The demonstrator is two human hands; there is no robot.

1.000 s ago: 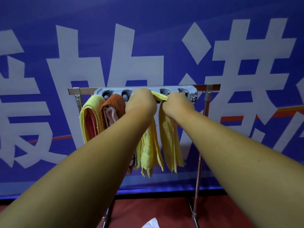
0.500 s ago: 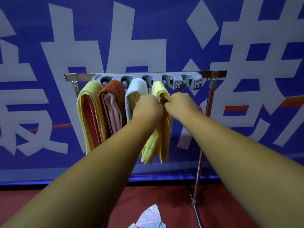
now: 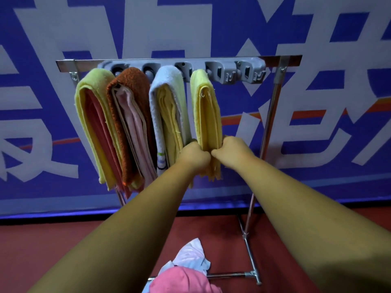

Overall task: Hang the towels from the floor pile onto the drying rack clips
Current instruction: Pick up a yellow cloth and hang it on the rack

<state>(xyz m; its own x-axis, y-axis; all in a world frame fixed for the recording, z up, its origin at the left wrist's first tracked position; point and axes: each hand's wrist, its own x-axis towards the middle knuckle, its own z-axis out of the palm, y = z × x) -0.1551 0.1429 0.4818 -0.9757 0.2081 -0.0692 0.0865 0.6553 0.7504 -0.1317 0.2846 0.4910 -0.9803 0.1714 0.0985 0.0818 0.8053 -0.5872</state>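
A grey clip bar [image 3: 230, 69] runs along the top rail of the metal drying rack [image 3: 273, 106]. Several towels hang from it: a yellow one with a pink lining [image 3: 91, 115], a rust-orange one [image 3: 131, 98], a white one [image 3: 167, 85] and a yellow towel [image 3: 204, 106] furthest right. My left hand [image 3: 193, 154] and my right hand [image 3: 229, 150] both grip the lower part of that yellow towel, knuckles almost touching. On the floor below lies the pile, with a pink towel [image 3: 182, 281] and a white cloth [image 3: 193, 255].
Two clips at the right end of the bar hold nothing. The rack's right leg [image 3: 250, 233] and its foot bar [image 3: 230, 275] stand on red floor beside the pile. A blue banner with large white characters [image 3: 317, 60] fills the wall behind.
Both hands slid down from the clip bar along the yellow towel to its lower part. The view tilted down, and more of the floor pile came into sight.
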